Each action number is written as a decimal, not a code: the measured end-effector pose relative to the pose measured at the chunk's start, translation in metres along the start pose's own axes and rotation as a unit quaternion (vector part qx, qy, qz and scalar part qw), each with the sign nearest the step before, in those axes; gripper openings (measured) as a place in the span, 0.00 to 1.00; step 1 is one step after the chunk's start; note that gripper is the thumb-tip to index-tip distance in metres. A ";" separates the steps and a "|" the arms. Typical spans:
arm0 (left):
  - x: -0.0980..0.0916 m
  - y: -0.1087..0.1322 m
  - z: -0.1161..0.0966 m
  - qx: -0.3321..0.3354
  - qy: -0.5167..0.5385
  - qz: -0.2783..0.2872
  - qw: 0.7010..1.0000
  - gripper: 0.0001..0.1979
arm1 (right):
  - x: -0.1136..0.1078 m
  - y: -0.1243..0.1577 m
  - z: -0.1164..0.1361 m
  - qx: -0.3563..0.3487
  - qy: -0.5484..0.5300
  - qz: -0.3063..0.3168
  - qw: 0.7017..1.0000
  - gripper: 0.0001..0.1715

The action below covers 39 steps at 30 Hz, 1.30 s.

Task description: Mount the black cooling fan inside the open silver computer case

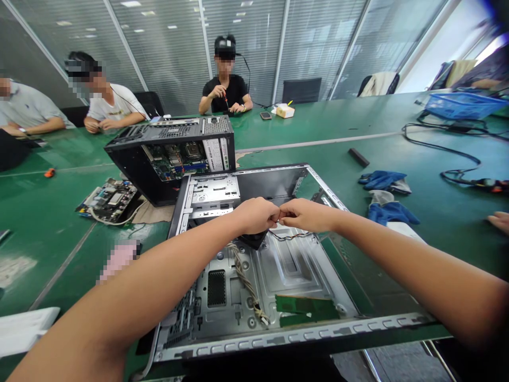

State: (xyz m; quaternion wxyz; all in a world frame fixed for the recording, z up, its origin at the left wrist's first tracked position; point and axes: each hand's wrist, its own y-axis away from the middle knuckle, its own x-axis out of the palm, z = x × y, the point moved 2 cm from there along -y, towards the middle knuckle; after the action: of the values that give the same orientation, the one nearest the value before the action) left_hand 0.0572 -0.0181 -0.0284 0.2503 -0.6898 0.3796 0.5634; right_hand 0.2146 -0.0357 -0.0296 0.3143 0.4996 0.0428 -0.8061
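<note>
An open, gutted computer case (360, 324) lies on its side on the green table in front of me. Both my hands meet above its middle. My left hand (256, 215) is closed into a fist, and my right hand (304, 215) is closed too, fingertips pinched against the left. Thin wires (290, 236) trail from under my hands down into the case; a dark fan-like part sits just below them. A braided cable (244, 278) runs along the case floor, and two green memory sticks (304, 305) lie near the front edge.
A second black case (131, 154) with a motherboard inside stands behind mine, with a loose circuit board (107, 200) to its left. Blue gloves (382, 180) lie to the right, black cables (457, 154) and a blue basket (461, 105) beyond. Three people sit across the table.
</note>
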 end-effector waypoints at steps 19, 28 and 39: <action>0.001 -0.001 0.004 0.046 0.065 -0.005 0.997 0.02 | 0.001 0.000 -0.006 -0.047 -0.025 0.041 0.998 0.09; 0.004 -0.003 0.008 0.042 0.098 -0.021 0.994 0.02 | 0.001 0.002 -0.007 -0.025 -0.100 0.065 0.992 0.08; 0.001 -0.001 0.008 0.003 0.059 -0.006 0.998 0.02 | -0.002 0.001 -0.003 0.020 -0.090 0.019 0.996 0.07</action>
State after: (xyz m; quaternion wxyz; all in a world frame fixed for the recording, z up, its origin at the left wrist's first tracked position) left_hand 0.0531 -0.0118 -0.0314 0.2330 -0.7232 0.3914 0.5191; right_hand 0.2178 -0.0348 -0.0291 0.3218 0.4321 -0.0116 -0.8424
